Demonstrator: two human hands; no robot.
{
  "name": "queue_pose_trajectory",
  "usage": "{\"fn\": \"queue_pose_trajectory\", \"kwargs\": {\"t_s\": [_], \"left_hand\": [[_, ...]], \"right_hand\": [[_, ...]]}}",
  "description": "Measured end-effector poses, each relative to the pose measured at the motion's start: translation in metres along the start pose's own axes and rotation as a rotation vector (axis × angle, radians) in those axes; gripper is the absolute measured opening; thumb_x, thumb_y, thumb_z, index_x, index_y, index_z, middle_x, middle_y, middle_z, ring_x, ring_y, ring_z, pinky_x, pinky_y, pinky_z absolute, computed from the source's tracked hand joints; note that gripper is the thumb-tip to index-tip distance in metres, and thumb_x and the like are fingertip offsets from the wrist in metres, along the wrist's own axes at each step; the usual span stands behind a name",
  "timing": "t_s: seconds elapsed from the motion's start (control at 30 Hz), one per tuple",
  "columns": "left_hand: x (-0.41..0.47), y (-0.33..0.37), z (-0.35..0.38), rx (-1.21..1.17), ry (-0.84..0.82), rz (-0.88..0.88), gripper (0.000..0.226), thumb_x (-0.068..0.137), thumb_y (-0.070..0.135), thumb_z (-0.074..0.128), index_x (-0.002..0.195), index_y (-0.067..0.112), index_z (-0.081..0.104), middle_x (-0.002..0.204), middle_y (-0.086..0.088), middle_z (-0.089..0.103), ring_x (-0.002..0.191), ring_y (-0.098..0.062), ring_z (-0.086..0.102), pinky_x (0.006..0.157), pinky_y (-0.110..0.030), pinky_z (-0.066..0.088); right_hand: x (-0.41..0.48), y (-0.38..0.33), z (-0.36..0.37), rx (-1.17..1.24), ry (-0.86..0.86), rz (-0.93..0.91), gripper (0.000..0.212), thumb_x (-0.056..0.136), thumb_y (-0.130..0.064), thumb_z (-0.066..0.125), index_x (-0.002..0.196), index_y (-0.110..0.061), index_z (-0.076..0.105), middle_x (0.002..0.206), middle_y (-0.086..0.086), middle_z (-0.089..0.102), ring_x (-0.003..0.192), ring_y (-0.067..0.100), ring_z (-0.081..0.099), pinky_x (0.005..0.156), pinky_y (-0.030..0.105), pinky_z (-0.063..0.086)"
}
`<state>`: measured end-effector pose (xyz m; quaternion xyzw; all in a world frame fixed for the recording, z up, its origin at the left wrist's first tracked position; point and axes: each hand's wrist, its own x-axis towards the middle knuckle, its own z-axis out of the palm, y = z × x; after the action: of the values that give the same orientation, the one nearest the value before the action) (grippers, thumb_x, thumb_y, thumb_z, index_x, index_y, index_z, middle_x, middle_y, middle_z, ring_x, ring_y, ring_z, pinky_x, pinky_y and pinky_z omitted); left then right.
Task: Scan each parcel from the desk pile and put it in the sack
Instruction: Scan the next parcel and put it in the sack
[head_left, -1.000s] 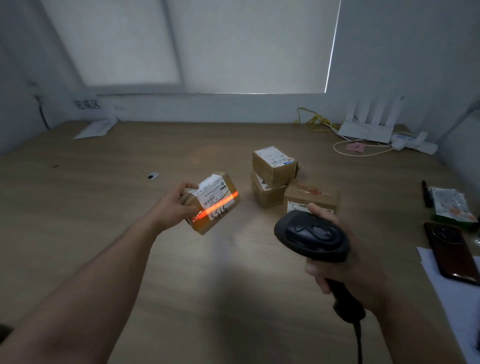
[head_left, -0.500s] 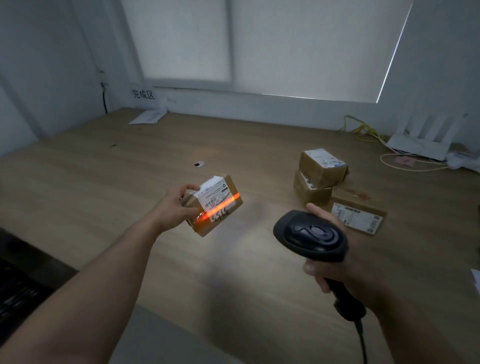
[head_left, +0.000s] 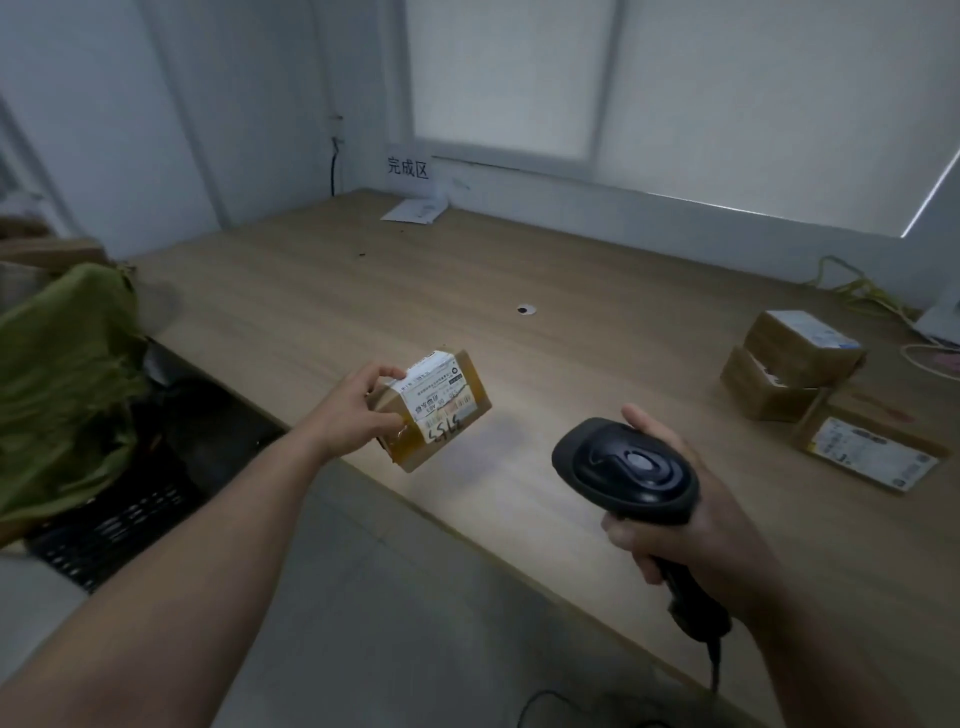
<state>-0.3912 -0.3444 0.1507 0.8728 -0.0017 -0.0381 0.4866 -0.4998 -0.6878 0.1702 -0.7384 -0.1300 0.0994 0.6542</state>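
My left hand (head_left: 353, 410) grips a small brown parcel (head_left: 441, 410) with a white label, held above the desk's front edge. A black barcode scanner (head_left: 631, 470) sits in my right hand (head_left: 691, 540), whose fingers wrap its handle; its head points towards the parcel. No red scan line shows on the label. At the far right, the desk pile (head_left: 800, 369) holds two stacked brown parcels, and beside them lies a flat parcel (head_left: 872, 441). A green sack (head_left: 62, 379) stands at the left, beyond the desk's end.
The wooden desk (head_left: 467, 270) runs along the wall under a blinded window. A white sign with characters (head_left: 408, 167) and a paper (head_left: 415, 212) lie at the back corner. Yellow cables (head_left: 857, 286) trail at the right. A black crate (head_left: 114, 519) sits under the sack.
The view has swung left, bringing the green sack into sight. The red scan line on the parcel's label has gone out. Both hands keep their holds.
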Motion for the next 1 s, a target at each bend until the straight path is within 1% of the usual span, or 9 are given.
{"fn": "queue_pose_trajectory", "kwargs": {"t_s": [0.13,0.3,0.4,0.53,0.63,0.73,0.8,0.9,1.0], "left_hand": [[-0.028,-0.037,-0.045,-0.025,0.056,-0.008,0.053,0.078,0.002,0.069,0.116,0.034,0.05,0.12,-0.009,0.053,0.1,-0.024,0.063,0.083,-0.043,0.058],[-0.062,-0.075,-0.091,-0.062,0.193,-0.041,0.053,0.071,0.01,0.073,0.1,0.048,0.051,0.123,-0.008,0.052,0.105,-0.021,0.059,0.077,-0.027,0.054],[-0.083,-0.096,-0.119,-0.051,0.278,-0.082,0.053,0.063,0.02,0.073,0.099,0.053,0.052,0.118,-0.008,0.053,0.103,-0.023,0.059,0.073,-0.024,0.049],[-0.111,-0.122,-0.16,-0.038,0.394,-0.154,0.054,0.052,0.033,0.068,0.102,0.048,0.052,0.115,-0.009,0.053,0.098,-0.021,0.057,0.074,-0.026,0.048],[-0.121,-0.143,-0.187,-0.05,0.453,-0.178,0.052,0.067,0.013,0.074,0.11,0.034,0.053,0.113,-0.009,0.052,0.087,-0.013,0.056,0.068,-0.017,0.05],[-0.122,-0.162,-0.215,-0.052,0.492,-0.227,0.054,0.056,0.024,0.071,0.105,0.041,0.053,0.115,-0.01,0.051,0.097,-0.022,0.058,0.082,-0.035,0.056],[-0.115,-0.174,-0.233,-0.059,0.507,-0.232,0.052,0.056,0.023,0.068,0.102,0.043,0.052,0.113,-0.008,0.052,0.098,-0.025,0.058,0.083,-0.044,0.055],[-0.096,-0.194,-0.261,-0.057,0.524,-0.241,0.051,0.071,0.01,0.071,0.104,0.043,0.051,0.119,-0.008,0.05,0.104,-0.026,0.057,0.084,-0.043,0.056],[-0.072,-0.207,-0.293,-0.038,0.539,-0.248,0.051,0.068,0.012,0.071,0.104,0.043,0.052,0.122,-0.01,0.05,0.105,-0.026,0.056,0.083,-0.039,0.056]], "right_hand": [[0.016,-0.012,0.056,-0.003,-0.024,-0.03,0.096,0.056,-0.007,0.082,0.128,-0.054,0.038,0.099,0.01,0.07,0.049,0.024,0.055,0.044,0.029,0.048],[0.044,-0.026,0.118,-0.012,-0.153,-0.052,0.097,0.058,-0.002,0.078,0.134,-0.046,0.036,0.088,0.014,0.069,0.047,0.019,0.054,0.044,0.029,0.049],[0.068,-0.027,0.151,-0.029,-0.254,-0.061,0.099,0.057,-0.002,0.08,0.137,-0.043,0.039,0.092,0.005,0.067,0.046,0.02,0.054,0.043,0.031,0.048],[0.1,-0.023,0.194,-0.034,-0.38,-0.049,0.099,0.053,-0.005,0.083,0.135,-0.046,0.044,0.1,0.002,0.069,0.047,0.026,0.053,0.043,0.035,0.048],[0.124,-0.024,0.226,-0.033,-0.455,-0.035,0.105,0.053,-0.001,0.09,0.137,-0.04,0.042,0.111,-0.013,0.067,0.047,0.023,0.054,0.041,0.031,0.049],[0.153,-0.023,0.254,-0.015,-0.505,-0.03,0.098,0.056,-0.001,0.081,0.137,-0.039,0.041,0.11,-0.018,0.066,0.048,0.022,0.055,0.042,0.029,0.05],[0.177,-0.021,0.27,-0.006,-0.529,-0.039,0.096,0.061,0.007,0.078,0.137,-0.039,0.04,0.11,-0.016,0.067,0.047,0.023,0.054,0.042,0.029,0.05],[0.216,-0.021,0.292,0.0,-0.551,-0.058,0.096,0.062,0.008,0.078,0.135,-0.041,0.041,0.112,-0.016,0.067,0.047,0.025,0.053,0.043,0.031,0.05],[0.257,-0.022,0.316,0.011,-0.555,-0.059,0.095,0.063,0.009,0.079,0.132,-0.045,0.042,0.112,-0.014,0.067,0.048,0.026,0.053,0.043,0.031,0.05]]}}
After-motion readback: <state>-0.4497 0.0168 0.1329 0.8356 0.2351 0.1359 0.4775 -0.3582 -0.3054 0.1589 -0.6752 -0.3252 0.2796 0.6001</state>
